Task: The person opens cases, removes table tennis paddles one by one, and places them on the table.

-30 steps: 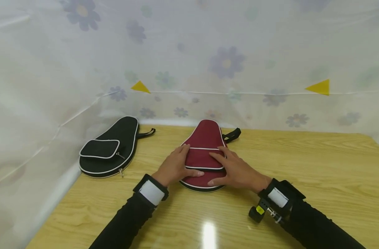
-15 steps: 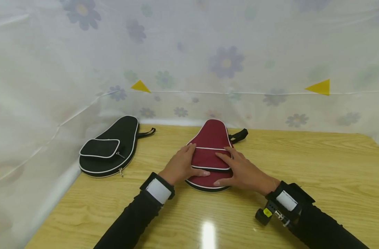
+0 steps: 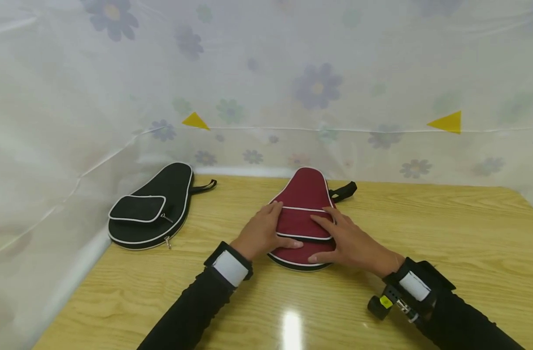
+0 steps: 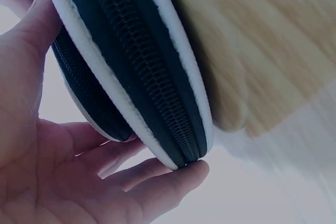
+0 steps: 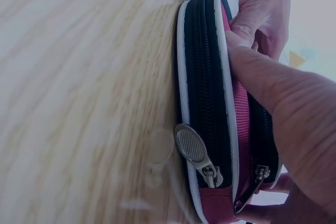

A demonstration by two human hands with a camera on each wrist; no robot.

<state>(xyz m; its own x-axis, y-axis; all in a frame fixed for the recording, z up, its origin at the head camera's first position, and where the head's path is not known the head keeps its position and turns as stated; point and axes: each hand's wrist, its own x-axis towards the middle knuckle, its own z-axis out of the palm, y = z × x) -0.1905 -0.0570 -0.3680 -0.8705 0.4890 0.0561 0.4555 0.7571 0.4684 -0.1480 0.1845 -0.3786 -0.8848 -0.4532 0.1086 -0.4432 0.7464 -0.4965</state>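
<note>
A dark red table tennis paddle case with white piping lies flat on the wooden table, narrow end away from me. My left hand grips its left side, thumb on the front face and fingers along the edge. On the right side my right hand holds it too, thumb near the rounded bottom and fingers over the pocket. The left wrist view shows the zipper edge against my fingertips. In the right wrist view, a metal zipper pull hangs at the case's side, below my right thumb.
A black paddle case with a small pocket and strap lies at the table's left. The red case's black strap sticks out to the right. Behind the wooden table hangs a flowered white sheet with yellow triangles.
Both hands have moved the red paddle case steadily to the right across the table, keeping the same hold. The black paddle case stays where it was.
</note>
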